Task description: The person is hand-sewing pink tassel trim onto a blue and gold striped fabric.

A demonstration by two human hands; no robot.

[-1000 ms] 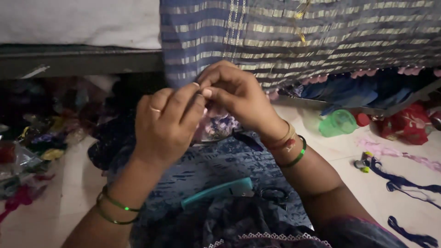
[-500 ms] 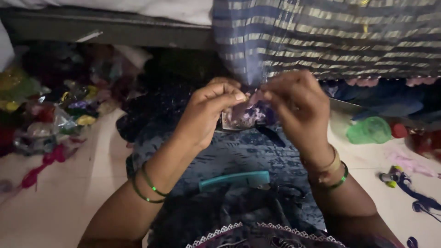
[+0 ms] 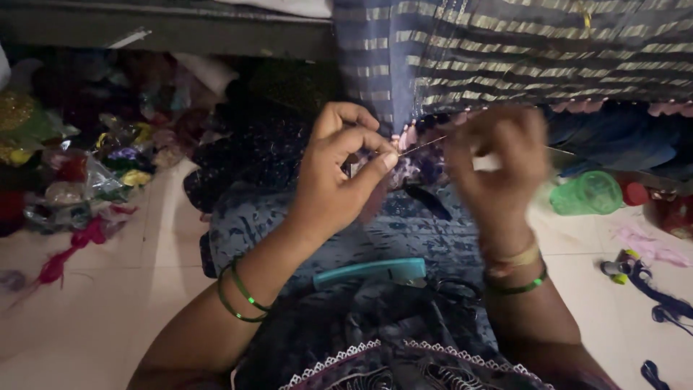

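Observation:
My left hand [image 3: 339, 173] pinches the lower edge of a blue cloth with gold stripes [image 3: 505, 50] that hangs down from above. Its thumb and forefinger close on the pink scalloped trim. A thin needle or thread [image 3: 422, 146] runs from those fingertips to my right hand [image 3: 498, 166], which is blurred and closed on its far end. Both wrists carry green bangles. A teal comb-like tool [image 3: 372, 271] lies on the dark patterned cloth over my lap.
Heaps of shiny packets and coloured scraps [image 3: 79, 166] lie on the floor at left. A green plastic cup [image 3: 592, 191] and a red lid [image 3: 637, 193] sit at right, with blue and pink threads [image 3: 660, 303] near them. A dark ledge [image 3: 166, 25] runs along the top.
The view has shifted left. My hands have drawn apart: the right hand has pulled away to the right, stretching the needle or thread out from the left fingertips.

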